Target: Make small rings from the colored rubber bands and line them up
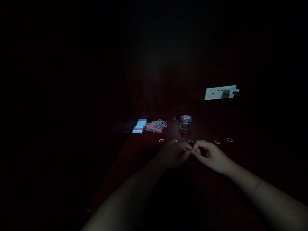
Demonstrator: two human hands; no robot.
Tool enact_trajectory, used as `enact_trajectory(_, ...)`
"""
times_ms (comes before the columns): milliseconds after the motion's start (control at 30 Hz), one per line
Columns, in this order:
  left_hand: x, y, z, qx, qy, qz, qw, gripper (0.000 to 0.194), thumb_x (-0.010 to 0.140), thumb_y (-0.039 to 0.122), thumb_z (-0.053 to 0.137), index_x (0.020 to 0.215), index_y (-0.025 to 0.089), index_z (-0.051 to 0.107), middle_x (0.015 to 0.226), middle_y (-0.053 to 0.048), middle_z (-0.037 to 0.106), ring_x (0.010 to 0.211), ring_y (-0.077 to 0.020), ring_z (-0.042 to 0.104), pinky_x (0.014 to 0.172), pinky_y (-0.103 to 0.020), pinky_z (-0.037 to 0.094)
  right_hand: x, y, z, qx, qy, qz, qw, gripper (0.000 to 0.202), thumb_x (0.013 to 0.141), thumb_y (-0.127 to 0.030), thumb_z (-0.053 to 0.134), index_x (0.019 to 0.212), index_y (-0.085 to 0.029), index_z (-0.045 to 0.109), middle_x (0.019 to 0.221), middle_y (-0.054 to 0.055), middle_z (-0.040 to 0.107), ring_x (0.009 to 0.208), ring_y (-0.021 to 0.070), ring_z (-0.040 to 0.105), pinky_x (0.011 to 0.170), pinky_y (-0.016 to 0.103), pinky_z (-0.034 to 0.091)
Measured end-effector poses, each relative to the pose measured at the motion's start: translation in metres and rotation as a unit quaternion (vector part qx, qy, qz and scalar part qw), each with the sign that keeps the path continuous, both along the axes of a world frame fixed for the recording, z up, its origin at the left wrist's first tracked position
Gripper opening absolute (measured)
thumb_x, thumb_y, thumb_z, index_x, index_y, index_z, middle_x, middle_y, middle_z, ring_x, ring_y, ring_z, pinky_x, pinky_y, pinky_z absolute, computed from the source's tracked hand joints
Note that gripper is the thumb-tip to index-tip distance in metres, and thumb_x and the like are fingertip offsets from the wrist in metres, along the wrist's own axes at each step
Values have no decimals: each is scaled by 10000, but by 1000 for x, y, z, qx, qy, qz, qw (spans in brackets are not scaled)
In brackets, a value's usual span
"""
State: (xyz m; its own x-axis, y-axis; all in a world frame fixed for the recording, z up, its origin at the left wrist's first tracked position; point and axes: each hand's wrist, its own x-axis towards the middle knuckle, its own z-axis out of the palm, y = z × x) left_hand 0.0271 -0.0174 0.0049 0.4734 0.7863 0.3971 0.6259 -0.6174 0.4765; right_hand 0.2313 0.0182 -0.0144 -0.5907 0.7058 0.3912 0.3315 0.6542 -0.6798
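My left hand (173,154) and my right hand (211,157) meet fingertip to fingertip over the dark red table. Both pinch one small, light purplish band (192,151) between them. Just beyond my fingers lies a row of coloured bands: pink (161,140), yellow (175,141), green (191,142), a bluish one (203,140) partly hidden by my right hand, orange (217,142) and blue (229,140). A pile of mixed pastel bands (157,126) is farther back on the left.
A clear jar with a lid (185,123) stands behind the row, near a small dark-centred ring (174,119). Left of the pile lies a lit phone (140,126). A wall socket (220,92) holds a white plug (234,92). The table's left edge (109,170) runs diagonally.
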Motion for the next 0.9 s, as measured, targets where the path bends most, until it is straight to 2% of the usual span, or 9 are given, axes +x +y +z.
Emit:
enact_trajectory(267,0,3,-5,4,-17,32,999,96,838,241,588,906,233,654,824,25,739,725,-126,681,681,-246,524,-2,-7,9,21,16,8,1000,137,892,-309,562,810,-205,598,648,-20,523,600,138,489,575,266,433)
enact_trajectory(367,1,3,-6,7,-23,28,999,83,833,237,594,897,227,645,811,24,733,715,-121,677,684,-243,525,-2,-7,9,36,6,6,999,143,887,-296,567,778,-207,590,654,-16,528,614,141,495,593,272,435)
enact_trajectory(567,0,2,-6,0,-33,18,999,90,846,231,589,915,224,646,847,9,741,729,-133,682,708,-260,537,-1,-7,7,13,-3,8,1000,158,912,-318,540,803,-210,578,670,-12,536,625,141,490,584,268,430)
enact_trajectory(900,-3,5,-11,18,-41,-8,999,175,840,215,619,1009,243,654,935,11,748,854,-145,700,795,-280,551,-1,0,0,14,18,-9,1000,166,929,-338,538,841,-207,589,696,-11,526,636,143,490,586,264,420)
